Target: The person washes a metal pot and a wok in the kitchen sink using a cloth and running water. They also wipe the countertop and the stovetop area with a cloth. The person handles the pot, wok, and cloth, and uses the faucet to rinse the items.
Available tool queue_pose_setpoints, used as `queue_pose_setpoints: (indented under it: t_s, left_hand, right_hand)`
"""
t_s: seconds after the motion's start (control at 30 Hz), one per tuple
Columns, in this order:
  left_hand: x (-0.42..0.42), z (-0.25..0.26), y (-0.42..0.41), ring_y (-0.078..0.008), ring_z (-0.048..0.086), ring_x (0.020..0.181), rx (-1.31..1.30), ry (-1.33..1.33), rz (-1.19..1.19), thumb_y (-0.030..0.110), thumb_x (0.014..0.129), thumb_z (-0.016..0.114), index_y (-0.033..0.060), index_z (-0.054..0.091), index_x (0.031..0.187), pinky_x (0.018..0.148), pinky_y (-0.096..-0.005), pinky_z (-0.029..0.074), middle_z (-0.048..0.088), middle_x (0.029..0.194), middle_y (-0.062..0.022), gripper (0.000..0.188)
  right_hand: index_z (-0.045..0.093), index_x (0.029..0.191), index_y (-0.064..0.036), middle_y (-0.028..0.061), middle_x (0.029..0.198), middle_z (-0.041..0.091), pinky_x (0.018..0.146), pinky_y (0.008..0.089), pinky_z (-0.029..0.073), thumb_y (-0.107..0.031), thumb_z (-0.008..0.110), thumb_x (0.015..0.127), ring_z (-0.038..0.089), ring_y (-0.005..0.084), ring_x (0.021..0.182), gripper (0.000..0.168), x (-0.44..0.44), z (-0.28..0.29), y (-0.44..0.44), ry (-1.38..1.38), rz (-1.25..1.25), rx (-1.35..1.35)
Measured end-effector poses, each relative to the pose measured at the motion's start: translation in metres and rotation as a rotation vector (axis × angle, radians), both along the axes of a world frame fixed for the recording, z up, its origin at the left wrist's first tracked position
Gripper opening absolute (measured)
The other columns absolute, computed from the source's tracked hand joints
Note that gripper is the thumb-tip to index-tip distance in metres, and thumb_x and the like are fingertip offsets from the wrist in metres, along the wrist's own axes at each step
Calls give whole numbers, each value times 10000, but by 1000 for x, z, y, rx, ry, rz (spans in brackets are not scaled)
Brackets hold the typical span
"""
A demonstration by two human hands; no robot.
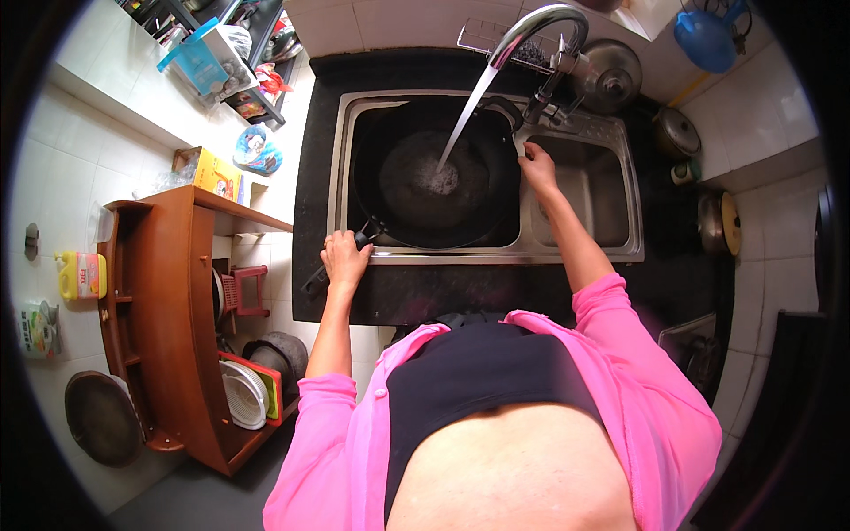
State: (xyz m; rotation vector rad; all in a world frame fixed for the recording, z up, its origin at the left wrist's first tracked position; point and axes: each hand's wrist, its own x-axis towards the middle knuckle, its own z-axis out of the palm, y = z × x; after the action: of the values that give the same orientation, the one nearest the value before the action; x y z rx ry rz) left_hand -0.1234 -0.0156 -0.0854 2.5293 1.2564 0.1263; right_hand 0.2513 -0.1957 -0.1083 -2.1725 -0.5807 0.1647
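A large black wok (372, 166) sits in the left basin of a steel double sink (528, 229). Water streams from the curved chrome faucet (511, 41) and splashes into the pool at the wok's bottom. My left hand (345, 257) grips the wok's long handle (315, 281) at the sink's front left corner. Over the divider, my right hand (538, 166) pinches a thin pale object (520, 143) beside the wok's rim, just below its loop handle (510, 109). What this object is cannot be made out. The right basin (591, 192) lies under my right forearm.
Behind the faucet are a wire rack (475, 36) and a round metal lid (607, 74). Lidded pots (677, 133) line the right wall. A brown wooden cabinet (172, 279) stands left, with a white basket (244, 395) inside. The black counter (438, 285) has its front edge before me.
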Motion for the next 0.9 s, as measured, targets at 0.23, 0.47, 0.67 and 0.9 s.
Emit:
queue_pose_setpoints:
  t_s: [0.23, 0.47, 0.67, 0.9]
  left_hand:
    - [4, 1, 5, -302, 553, 903, -45, -15, 1, 268, 640, 716, 40, 585, 823, 749, -419, 429, 609, 882, -117, 320]
    - [4, 4, 8, -296, 559, 908, -86, -1, 54, 271, 629, 718, 42, 600, 818, 752, -413, 428, 616, 883, -123, 320]
    - [8, 5, 9, -308, 570, 881, -105, -18, 75, 259, 617, 728, 41, 623, 817, 750, -409, 427, 619, 845, -141, 314]
    - [2, -10, 7, -295, 563, 868, 48, -92, 21, 234, 606, 739, 38, 615, 853, 753, -406, 402, 619, 855, -120, 338]
  right_hand:
    - [518, 1169, -33, 123, 916, 610, 734, 316, 444, -128, 609, 695, 586, 232, 861, 491, 61, -24, 22, 209, -45, 42]
    - [382, 1258, 44, 134, 1085, 542, 821, 300, 404, -86, 603, 728, 512, 214, 998, 589, 62, 12, 53, 576, -70, 321]
    - [397, 1247, 45, 163, 1160, 511, 866, 305, 391, -74, 576, 745, 490, 235, 1046, 546, 69, 2, 61, 628, -116, 367]
    - [494, 1144, 22, 111, 1058, 555, 803, 303, 391, -72, 584, 707, 501, 212, 948, 456, 74, 4, 61, 723, 9, 365]
